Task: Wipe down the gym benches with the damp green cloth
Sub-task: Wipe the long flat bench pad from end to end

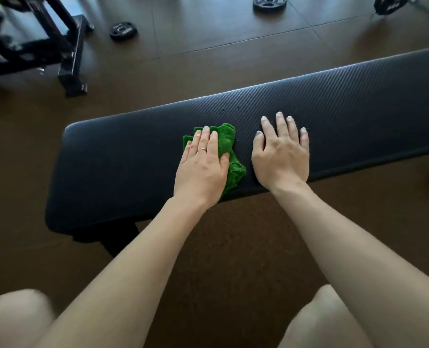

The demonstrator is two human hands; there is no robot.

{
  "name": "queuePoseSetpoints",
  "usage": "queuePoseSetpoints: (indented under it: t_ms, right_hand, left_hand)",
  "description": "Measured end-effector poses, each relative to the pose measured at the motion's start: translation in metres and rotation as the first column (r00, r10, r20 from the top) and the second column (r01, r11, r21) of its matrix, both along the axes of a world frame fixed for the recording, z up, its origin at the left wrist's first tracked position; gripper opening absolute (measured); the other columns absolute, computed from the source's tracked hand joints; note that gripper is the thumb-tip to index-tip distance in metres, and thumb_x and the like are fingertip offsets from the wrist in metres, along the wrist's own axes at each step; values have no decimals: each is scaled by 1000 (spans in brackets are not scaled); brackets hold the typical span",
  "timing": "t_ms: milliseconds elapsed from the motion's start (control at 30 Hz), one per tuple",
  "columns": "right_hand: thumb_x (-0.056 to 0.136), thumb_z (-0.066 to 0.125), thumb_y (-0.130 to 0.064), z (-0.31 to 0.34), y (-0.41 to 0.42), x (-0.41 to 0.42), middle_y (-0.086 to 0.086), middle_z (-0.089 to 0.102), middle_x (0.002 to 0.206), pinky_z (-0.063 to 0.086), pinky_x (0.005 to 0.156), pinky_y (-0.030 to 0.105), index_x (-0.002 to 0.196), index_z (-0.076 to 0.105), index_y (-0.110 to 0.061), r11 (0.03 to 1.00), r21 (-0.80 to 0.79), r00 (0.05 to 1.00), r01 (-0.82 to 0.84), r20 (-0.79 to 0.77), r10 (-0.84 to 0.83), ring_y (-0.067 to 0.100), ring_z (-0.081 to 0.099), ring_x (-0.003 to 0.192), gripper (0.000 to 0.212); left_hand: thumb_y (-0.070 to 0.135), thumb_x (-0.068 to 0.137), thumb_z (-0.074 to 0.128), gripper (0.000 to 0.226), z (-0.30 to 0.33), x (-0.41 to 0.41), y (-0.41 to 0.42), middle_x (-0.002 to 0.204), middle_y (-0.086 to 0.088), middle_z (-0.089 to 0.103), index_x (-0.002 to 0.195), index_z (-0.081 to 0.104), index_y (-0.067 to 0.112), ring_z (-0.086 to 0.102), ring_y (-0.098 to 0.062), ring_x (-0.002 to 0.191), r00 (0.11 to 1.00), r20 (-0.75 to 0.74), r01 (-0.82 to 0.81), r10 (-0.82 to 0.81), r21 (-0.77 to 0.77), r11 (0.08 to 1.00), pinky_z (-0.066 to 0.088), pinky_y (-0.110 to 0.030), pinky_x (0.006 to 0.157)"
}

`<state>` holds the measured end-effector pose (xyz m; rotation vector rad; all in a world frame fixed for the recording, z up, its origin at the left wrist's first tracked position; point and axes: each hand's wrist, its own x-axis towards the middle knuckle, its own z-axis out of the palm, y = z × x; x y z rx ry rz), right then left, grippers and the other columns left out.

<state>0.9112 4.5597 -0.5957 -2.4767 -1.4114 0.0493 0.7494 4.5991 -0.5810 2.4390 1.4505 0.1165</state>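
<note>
A black rack [45, 43] stands on the floor at far left, a weight plate [123, 30] beside it. On the padded bench [359, 104], the left hand [203, 164] lies flat, fingers straight, pressing the crumpled green cloth [229, 151] onto the pad, forearm stretched forward. Just beside it, the right hand [281, 151] rests palm down on the pad, fingers spread, holding nothing.

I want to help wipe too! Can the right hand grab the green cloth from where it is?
Probably yes. The right hand lies flat on the bench beside the cloth, nothing between them, though the left hand presses on it.
</note>
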Motion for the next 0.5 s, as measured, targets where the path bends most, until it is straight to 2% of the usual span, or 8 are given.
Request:
queuePoseSetpoints:
  t_ms: [133,200,267,333,500]
  right_hand:
    - [106,21,-42,-2,-1,1,7,25,168,9,128,49,158,36,-26,999,47,1000,-8,-9,8,24,16,157,57]
    - [106,21,-42,-4,1,-1,7,26,168,9,128,49,158,37,-26,998,63,1000,-3,-8,4,25,17,157,57]
    - [106,19,-42,-5,2,-2,7,27,168,10,127,49,158,37,-25,998,68,1000,7,0,-7,25,18,157,57]
    - [106,18,-41,-7,1,0,7,28,167,10,128,49,157,38,-25,997,79,1000,18,4,-18,24,18,156,58]
    - [106,18,-42,-6,3,0,4,28,168,9,128,46,157,38,-28,996,87,1000,30,-8,-29,21,18,157,56]
  left_hand:
    - [46,108,17,64,-1,-22,-55,172,-5,11,164,16,14,5,-18,159,999,-4,38,-37,69,997,3,-35,129]
    - [49,106,13,67,-1,-24,-55,172,-6,14,163,18,13,7,-19,159,999,-30,44,-42,74,996,4,-35,129]
    - [50,106,12,68,1,-16,-36,172,-4,9,164,15,15,3,-17,159,997,-35,65,-64,32,997,1,-32,129]
    - [46,109,20,63,1,-1,-7,173,-2,3,164,11,16,-1,-15,159,996,-14,83,-83,-1,997,-2,-31,128]
    - [41,111,25,62,-2,36,53,173,-5,3,164,12,13,-1,-17,159,998,7,68,-68,-2,998,-4,-32,127]
